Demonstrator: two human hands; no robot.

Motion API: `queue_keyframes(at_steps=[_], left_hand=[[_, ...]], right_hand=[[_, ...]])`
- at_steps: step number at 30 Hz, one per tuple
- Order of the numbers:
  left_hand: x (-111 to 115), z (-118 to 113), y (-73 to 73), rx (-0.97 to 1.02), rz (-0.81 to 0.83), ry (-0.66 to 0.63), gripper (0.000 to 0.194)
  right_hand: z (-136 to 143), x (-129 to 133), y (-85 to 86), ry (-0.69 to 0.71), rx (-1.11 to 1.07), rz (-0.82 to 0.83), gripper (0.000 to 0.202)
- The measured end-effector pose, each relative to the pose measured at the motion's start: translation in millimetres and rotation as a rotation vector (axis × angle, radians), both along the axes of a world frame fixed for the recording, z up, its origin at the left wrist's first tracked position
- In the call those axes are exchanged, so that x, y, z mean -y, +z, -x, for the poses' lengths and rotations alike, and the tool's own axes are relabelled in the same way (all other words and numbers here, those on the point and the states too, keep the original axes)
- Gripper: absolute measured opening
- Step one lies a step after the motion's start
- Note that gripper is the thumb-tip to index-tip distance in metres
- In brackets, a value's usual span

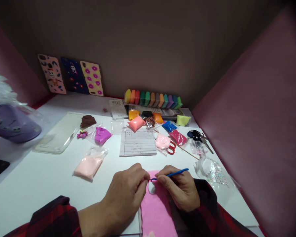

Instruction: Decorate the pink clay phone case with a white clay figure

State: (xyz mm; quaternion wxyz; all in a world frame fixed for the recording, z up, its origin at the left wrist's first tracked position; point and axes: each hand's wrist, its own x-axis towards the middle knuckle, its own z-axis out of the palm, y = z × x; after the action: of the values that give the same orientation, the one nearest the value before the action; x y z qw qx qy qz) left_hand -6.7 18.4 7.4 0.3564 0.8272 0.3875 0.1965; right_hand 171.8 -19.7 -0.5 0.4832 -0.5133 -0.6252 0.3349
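Note:
A phone case covered in pink clay (158, 210) lies at the table's front edge, with a whitish oval (152, 188) near its top. My right hand (181, 189) grips a blue modelling tool (179, 172) like a pen, its thin tip over the case just above the oval. At the case's upper left edge, my left hand (127, 187) is closed, thumb and forefinger pressed together beside the tool's tip. Whatever those fingers pinch is too small to make out. Part of the case is hidden behind both hands.
Beyond my hands lie a lined notepad (138, 144), red-handled scissors (172, 148) and a peach clay packet (88, 164). A clear phone case (56, 138) is at left, near a purple bucket (14, 121). Keys (199, 136) and a gem sheet (215, 174) lie right.

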Motion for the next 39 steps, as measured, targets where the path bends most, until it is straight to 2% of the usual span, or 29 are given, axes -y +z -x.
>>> queue_keyframes(at_steps=[3, 9, 15, 23, 28, 33, 39], left_hand=[[0.0, -0.3, 0.9, -0.005, 0.005, 0.003, 0.02], [1.1, 0.7, 1.0, 0.001, -0.001, 0.002, 0.02], [-0.4, 0.5, 0.3, -0.004, -0.006, 0.001, 0.019], [-0.9, 0.2, -0.4, -0.006, -0.005, -0.003, 0.019], [-0.6, 0.2, 0.1, -0.007, -0.009, -0.01, 0.02], [0.0, 0.9, -0.9, -0.006, -0.009, -0.007, 0.02], [-0.7, 0.8, -2.4, 0.004, -0.015, -0.014, 0.02]], right_hand=[[-0.2, -0.1, 0.8, -0.023, 0.023, -0.003, 0.017], [-0.4, -1.0, 1.8, 0.043, 0.018, -0.004, 0.016], [-1.5, 0.2, 1.3, -0.039, 0.048, -0.024, 0.017], [-0.5, 0.3, 2.1, 0.043, 0.013, 0.013, 0.017], [-0.6, 0.5, 1.2, -0.016, 0.047, -0.002, 0.015], [-0.7, 0.6, 2.5, 0.043, 0.019, 0.011, 0.015], [-1.9, 1.0, 1.7, -0.024, 0.066, -0.016, 0.016]])
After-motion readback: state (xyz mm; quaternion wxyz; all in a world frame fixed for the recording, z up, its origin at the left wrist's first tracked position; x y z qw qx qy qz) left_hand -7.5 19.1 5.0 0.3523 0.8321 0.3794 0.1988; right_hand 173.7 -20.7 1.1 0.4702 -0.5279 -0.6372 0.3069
